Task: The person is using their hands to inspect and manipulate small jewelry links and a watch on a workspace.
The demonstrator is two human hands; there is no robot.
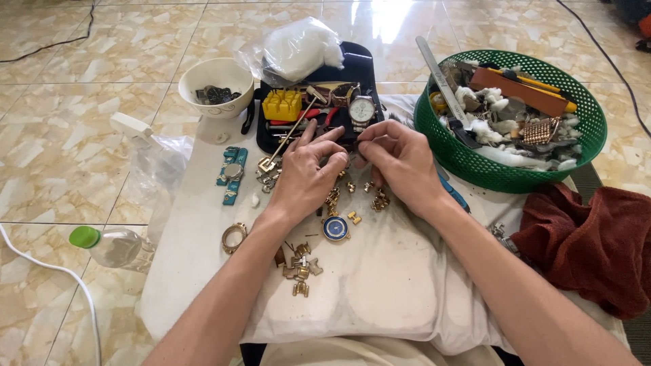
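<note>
My left hand (306,173) and my right hand (401,161) meet over a white cloth (380,285), fingertips pinched together on a small gold watch-band piece that is mostly hidden between them. Loose gold band links (374,198) lie under and around the hands. A blue-faced watch head (336,229) rests just below my left hand. More gold links (300,266) lie beside my left forearm. A silver wristwatch (362,110) sits on the black tool case (363,64) just beyond my fingers.
A green plastic basket (434,129) of tools and parts stands at the right, a dark red towel (597,237) below it. At left are a white bowl (215,76), a teal watch (232,174), a gold watch case (234,237), a plastic bottle (112,245) and a small hammer (288,134).
</note>
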